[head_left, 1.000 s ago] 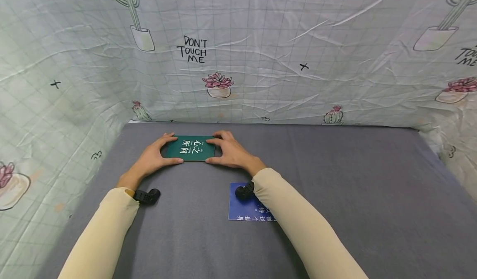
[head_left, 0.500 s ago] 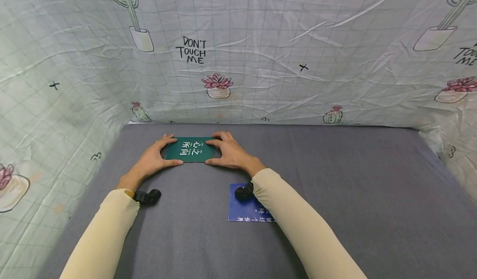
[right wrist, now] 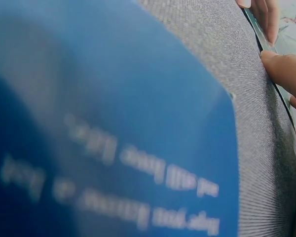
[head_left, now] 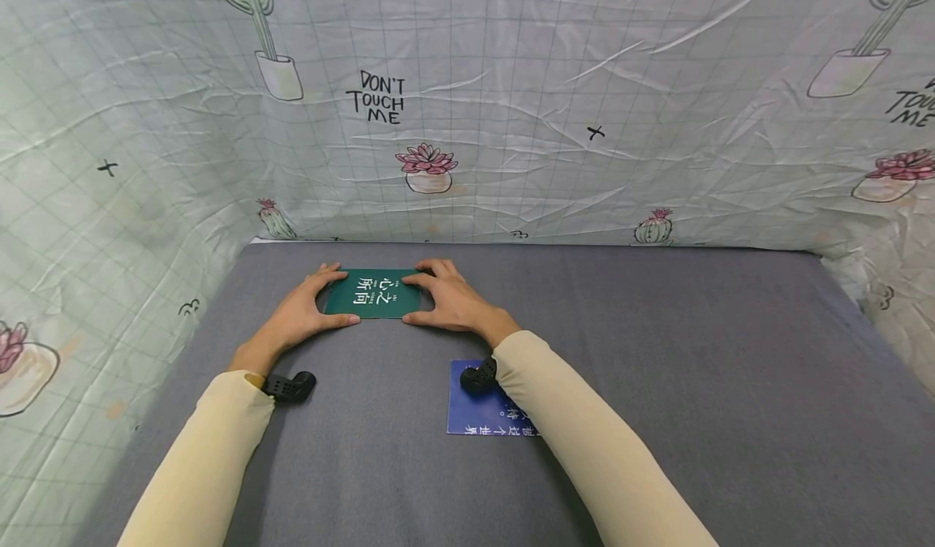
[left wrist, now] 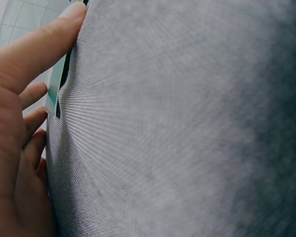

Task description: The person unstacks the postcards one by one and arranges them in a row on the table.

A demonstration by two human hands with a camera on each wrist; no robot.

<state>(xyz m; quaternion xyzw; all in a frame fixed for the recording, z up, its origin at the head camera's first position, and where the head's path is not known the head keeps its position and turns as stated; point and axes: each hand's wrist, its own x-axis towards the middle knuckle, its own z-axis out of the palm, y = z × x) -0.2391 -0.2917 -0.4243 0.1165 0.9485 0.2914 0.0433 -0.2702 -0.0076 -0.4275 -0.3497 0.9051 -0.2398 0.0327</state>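
Observation:
A dark green card (head_left: 374, 293) with white Chinese characters, upside down to me, lies flat at the back left of the grey cloth. My left hand (head_left: 295, 312) grips its left end, thumb on the near long edge and fingers at the far edge. From the other end my right hand (head_left: 456, 299) holds it the same way. The left wrist view shows a dark line under the card's edge (left wrist: 55, 89); whether it touches the cloth I cannot tell. Under my right wrist lies a blue card (head_left: 475, 409) with white writing, partly hidden by the sleeve.
Grey cloth (head_left: 679, 368) covers the table. Behind it and at the sides hangs a pale sheet (head_left: 526, 109) printed with cacti and lettering. Each wrist carries a small black camera; the left camera (head_left: 290, 386) hangs over bare cloth, the right camera (head_left: 479, 378) over the blue card.
Both hands keep their hold on the green card. In the picture, card and hands sit a few pixels lower than a second ago, as does the blue card.

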